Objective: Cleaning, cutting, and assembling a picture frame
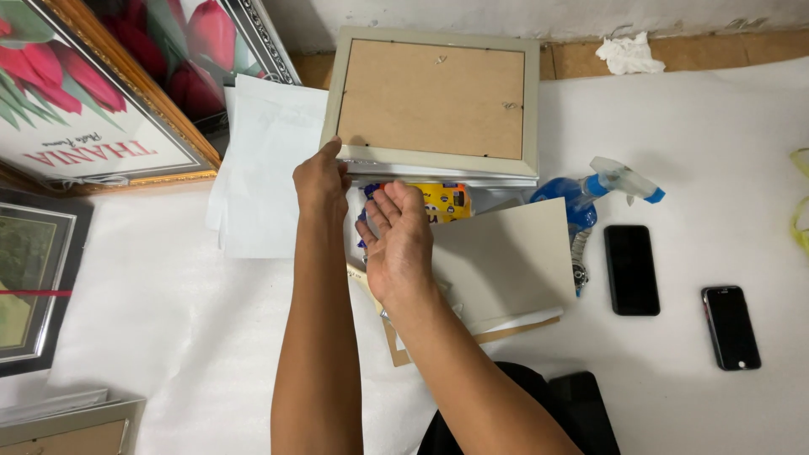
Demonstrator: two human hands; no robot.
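A white foam sheet [168, 320] covers the floor. Beyond it runs a strip of tan floor tiles [691, 52] under a scuffed white wall [506, 17]. Framed flower pictures [76, 93] lean at the left. The light is even and indoor.

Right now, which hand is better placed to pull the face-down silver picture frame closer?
Left. The left hand already touches the face-down silver picture frame at its near-left corner; the right hand hovers open, palm up, short of it.
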